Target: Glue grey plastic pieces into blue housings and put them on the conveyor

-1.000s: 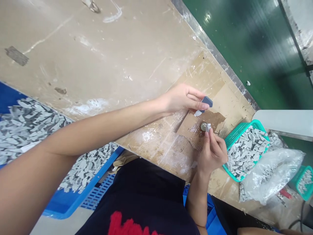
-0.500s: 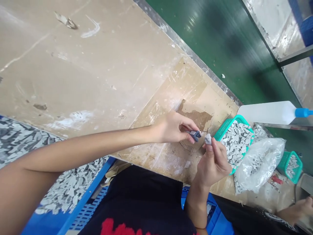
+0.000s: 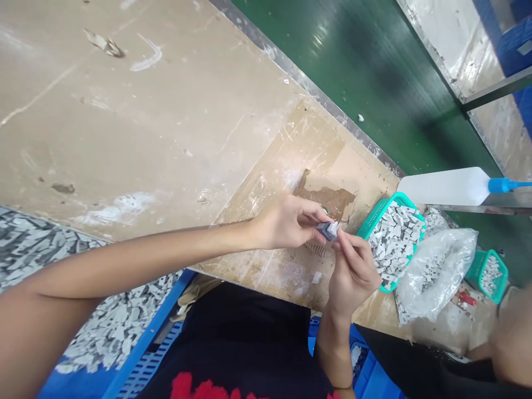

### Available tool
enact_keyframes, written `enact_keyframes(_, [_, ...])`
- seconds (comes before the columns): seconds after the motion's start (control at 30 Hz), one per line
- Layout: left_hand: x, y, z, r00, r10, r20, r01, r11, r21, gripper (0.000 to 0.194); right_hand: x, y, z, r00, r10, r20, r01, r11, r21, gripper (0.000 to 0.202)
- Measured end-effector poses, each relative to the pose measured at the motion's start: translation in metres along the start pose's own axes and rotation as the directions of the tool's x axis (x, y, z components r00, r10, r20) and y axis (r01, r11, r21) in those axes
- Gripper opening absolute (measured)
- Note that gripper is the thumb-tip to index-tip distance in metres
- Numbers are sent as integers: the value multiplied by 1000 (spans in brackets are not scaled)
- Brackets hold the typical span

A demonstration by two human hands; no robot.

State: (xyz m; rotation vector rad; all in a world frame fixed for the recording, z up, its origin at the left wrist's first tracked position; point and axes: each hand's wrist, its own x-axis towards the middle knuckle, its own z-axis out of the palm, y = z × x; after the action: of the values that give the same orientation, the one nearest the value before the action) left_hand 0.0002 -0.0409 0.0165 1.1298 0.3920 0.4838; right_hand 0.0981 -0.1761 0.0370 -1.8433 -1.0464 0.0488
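Note:
Between thumb and fingers, my left hand [image 3: 293, 221] pinches a small dark grey plastic piece [image 3: 324, 231] above the worktable. My right hand [image 3: 353, 266] is closed on a small light grey piece [image 3: 333, 228], its fingertips meeting the dark one. The two pieces touch; how far one sits inside the other is hidden by the fingers. Beneath my hands lies a brown-stained cardboard patch [image 3: 332, 197]. Just right of my right hand stands a green basket [image 3: 368, 224] full of small grey and white pieces.
A white bottle with a blue nozzle [image 3: 446, 187] lies behind the basket. Right of it are a clear plastic bag [image 3: 453, 266] of pieces and a smaller green basket [image 3: 477, 269]. Many grey pieces [image 3: 120, 321] fill a blue crate at left. A co-worker's arm [image 3: 513, 338] shows at lower right.
My right hand has moved left and slightly up, bringing the light piece against the dark piece. They were apart before. The co-worker at lower right has moved and is blurred.

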Motion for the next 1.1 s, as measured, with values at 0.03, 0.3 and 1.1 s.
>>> enact_keyframes(0.03, [-1, 0, 1, 1000, -8, -15, 8, 1000, -19, 14, 0, -2, 1, 1000, 7, 1, -7, 1000, -3, 31])
enact_keyframes(0.3, [-2, -1, -1, 995, -70, -75, 68, 997, -30, 13, -8, -9, 12, 999, 3, 32, -2, 999, -35, 43])
enact_keyframes(1.1, [36, 31, -47, 912, -76, -403, 108, 993, 57, 50, -4, 35, -67, 952, 158, -262, -201, 969, -146, 34])
